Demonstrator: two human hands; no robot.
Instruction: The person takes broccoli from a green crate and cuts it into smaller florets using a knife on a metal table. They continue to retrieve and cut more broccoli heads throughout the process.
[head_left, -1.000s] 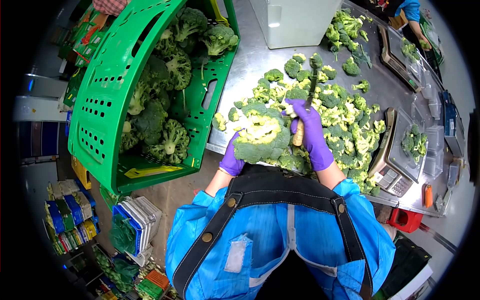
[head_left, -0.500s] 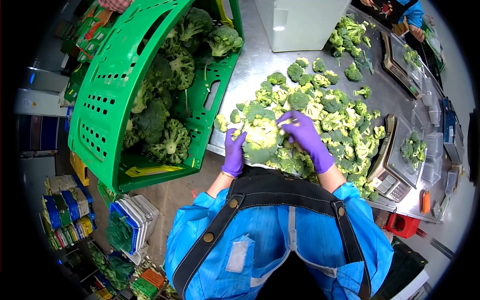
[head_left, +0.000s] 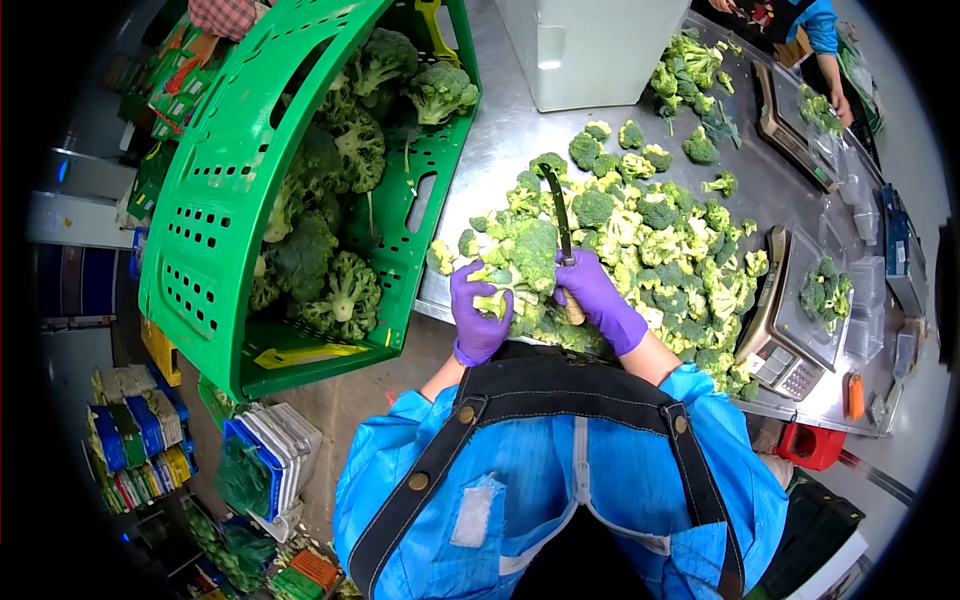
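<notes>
My left hand point(head_left: 480, 312), in a purple glove, has its fingers curled around a head of broccoli point(head_left: 528, 250) above the steel table. In my right hand point(head_left: 600, 298), also gloved, is the handle of a knife point(head_left: 560, 215); its dark, curved blade points up and away from me, just right of the broccoli. A pile of cut broccoli florets point(head_left: 660, 235) spreads beneath and to the right of both hands. To the left, a green crate point(head_left: 200, 240) lies tipped on its side with whole broccoli heads point(head_left: 345, 295) inside.
A pale grey bin point(head_left: 590, 60) stands at the table's far side. Scales point(head_left: 790, 365) with clear trays line the right. Another person's hand point(head_left: 842, 105) is at the top right. Stacked white crates point(head_left: 295, 455) stand on the floor at left.
The knife blade now points upward in my right hand, which has lowered slightly. My left hand has turned the broccoli head. The other person's hand at top right has moved down.
</notes>
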